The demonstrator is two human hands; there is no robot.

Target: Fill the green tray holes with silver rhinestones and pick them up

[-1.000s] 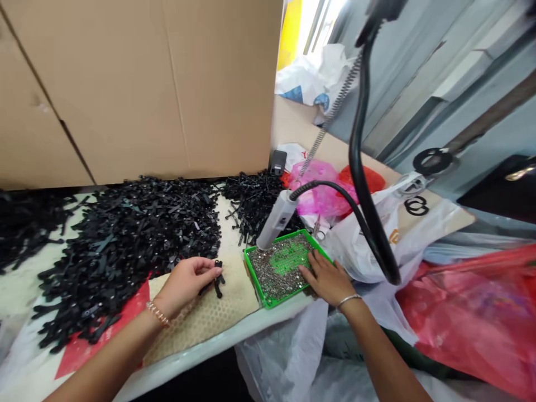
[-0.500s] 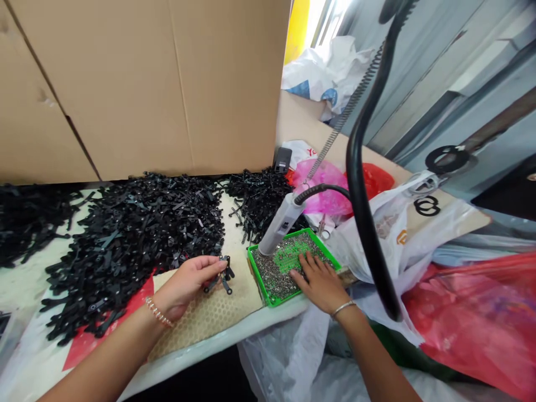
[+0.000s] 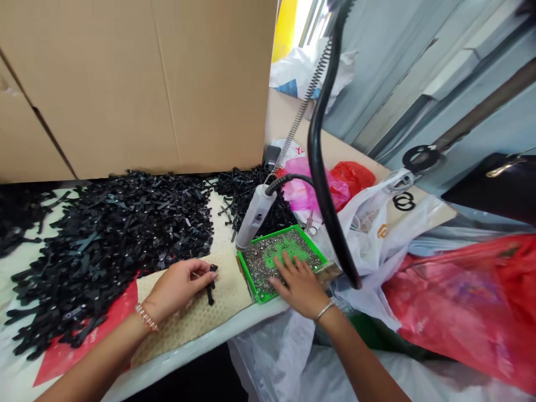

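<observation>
My left hand (image 3: 184, 283) pinches a small black plastic strip-like piece (image 3: 210, 290) between thumb and fingers, above a tan textured mat (image 3: 180, 329). Whether more than one piece is in that grip is hard to tell. My right hand (image 3: 299, 286) lies palm down with fingers spread on a green tray (image 3: 256, 293), which holds many tiny metallic parts, probably screws (image 3: 257, 262). Over the tray's back left corner hangs a grey-white electric screwdriver (image 3: 253, 215) from a coil spring; its tip cannot be made out. A big heap of black plastic pieces (image 3: 138, 223) spreads left of the mat.
A second black heap (image 3: 243, 187) sits behind the screwdriver. Large cardboard (image 3: 125, 84) walls off the back. A thick black hose (image 3: 324, 156) hangs down right of the tray. Scissors (image 3: 310, 224), pink, white and red plastic bags (image 3: 464, 301) crowd the right side.
The view has turned right, so everything sits further left. In my left hand, the black pieces that fanned apart now appear as one narrow strip. The screwdriver has swung slightly left over the tray.
</observation>
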